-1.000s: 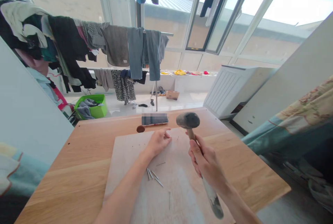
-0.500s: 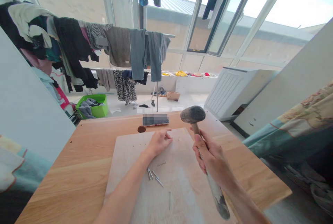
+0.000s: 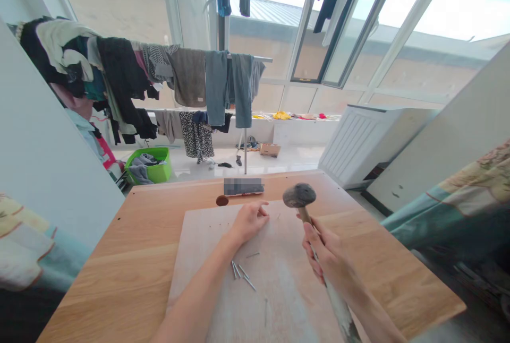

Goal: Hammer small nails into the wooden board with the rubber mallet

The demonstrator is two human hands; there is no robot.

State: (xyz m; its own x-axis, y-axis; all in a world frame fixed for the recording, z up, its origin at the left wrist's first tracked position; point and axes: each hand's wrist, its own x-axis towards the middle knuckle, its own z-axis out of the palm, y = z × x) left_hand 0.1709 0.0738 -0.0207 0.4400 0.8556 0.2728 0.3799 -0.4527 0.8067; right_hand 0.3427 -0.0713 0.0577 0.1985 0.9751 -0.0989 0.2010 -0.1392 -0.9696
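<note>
My right hand (image 3: 329,258) is closed around the wooden handle of a mallet (image 3: 299,196), whose dark round head hangs just above the far part of a pale board (image 3: 199,258). My left hand (image 3: 250,221) rests on the board to the left of the mallet head, thumb and fingertips pinched together; whether a nail stands between them is too small to tell. Several loose nails (image 3: 241,269) lie on the board beside my left forearm. The board lies on a wooden table (image 3: 131,258).
A small dark disc (image 3: 222,200) and a flat blurred object (image 3: 243,187) lie at the table's far edge. Beyond stand a rack hung with clothes (image 3: 207,85), a green basket (image 3: 153,164), a white radiator (image 3: 358,141), and floral fabric (image 3: 458,199) to the right.
The mallet head rose and swung right half a second ago, then dropped to just above the board by my left fingertips. The camera view tilted slightly; my left hand stayed put.
</note>
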